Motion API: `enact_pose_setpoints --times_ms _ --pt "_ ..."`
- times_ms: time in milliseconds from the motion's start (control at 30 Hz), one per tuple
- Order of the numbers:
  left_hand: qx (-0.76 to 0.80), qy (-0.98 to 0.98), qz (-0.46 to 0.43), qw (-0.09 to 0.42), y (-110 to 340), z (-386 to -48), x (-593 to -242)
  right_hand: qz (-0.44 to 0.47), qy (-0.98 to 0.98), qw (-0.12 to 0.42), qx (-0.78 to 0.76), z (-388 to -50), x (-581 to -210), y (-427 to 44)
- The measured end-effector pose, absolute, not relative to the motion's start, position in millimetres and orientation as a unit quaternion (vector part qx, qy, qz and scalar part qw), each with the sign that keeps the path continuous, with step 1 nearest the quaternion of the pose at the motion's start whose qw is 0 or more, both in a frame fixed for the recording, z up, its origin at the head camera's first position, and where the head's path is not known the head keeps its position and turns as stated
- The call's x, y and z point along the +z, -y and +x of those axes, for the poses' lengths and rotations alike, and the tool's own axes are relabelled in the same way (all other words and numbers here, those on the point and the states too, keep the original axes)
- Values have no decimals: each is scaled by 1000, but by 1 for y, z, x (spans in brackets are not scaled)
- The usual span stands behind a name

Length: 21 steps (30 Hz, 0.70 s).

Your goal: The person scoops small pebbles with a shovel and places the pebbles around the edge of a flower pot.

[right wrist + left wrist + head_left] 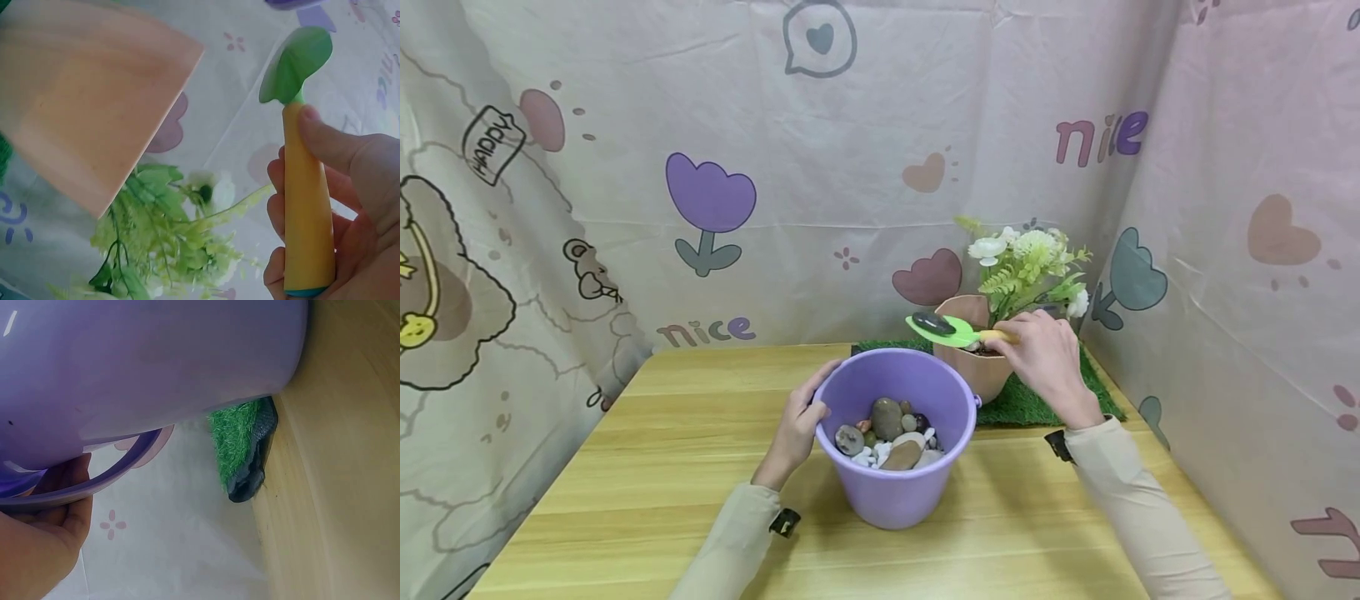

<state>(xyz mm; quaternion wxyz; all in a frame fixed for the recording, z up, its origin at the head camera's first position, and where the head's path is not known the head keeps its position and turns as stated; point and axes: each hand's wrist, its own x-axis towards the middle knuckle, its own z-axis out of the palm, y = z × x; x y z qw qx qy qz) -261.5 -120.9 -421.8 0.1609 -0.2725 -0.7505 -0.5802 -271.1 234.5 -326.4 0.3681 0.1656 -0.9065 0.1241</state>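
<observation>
Two hands are at work before us, each holding something. We see the left hand (797, 421) gripping the bucket (891, 500) at its left side, with the thumb over the rim and the fingers on the outside. The bucket is purple and sits on the wooden table (715, 417). Inside it we can make out stones (887, 419) in grey, brown and dark tones, with small white pebbles (881, 450) among them.

Our right hand (1048, 358) has its fingers wrapped round the yellow handle of the trowel (958, 335), thumb laid along it, as the right wrist view shows. One smooth dark stone (933, 323) rests on the green blade. From the head view we find the blade raised beyond the bucket's far right edge, in front of the pot (977, 375); we cannot tell whether it touches the pot.

The pot is pale orange, holds white and light green flowers (1037, 250), and stands on a grass mat (1037, 408). Behind everything we see a printed cloth (820, 150), and on each wrist, at the end of a pale sleeve (730, 533), a small black device (786, 522).
</observation>
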Motion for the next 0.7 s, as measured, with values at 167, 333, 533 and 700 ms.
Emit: enact_pose_setpoints --times_ms 167,333,533,700 --pt "-578 752 -274 160 121 -262 -422 134 921 350 107 -277 -326 -243" --pt "-578 752 -273 160 122 -262 -423 132 932 329 76 -288 -325 -250" --pt "-578 754 -269 159 122 -261 -423 121 947 291 55 -299 -325 -256" --pt "-575 756 -268 159 122 -261 -423 96 956 274 51 -302 -327 -259"
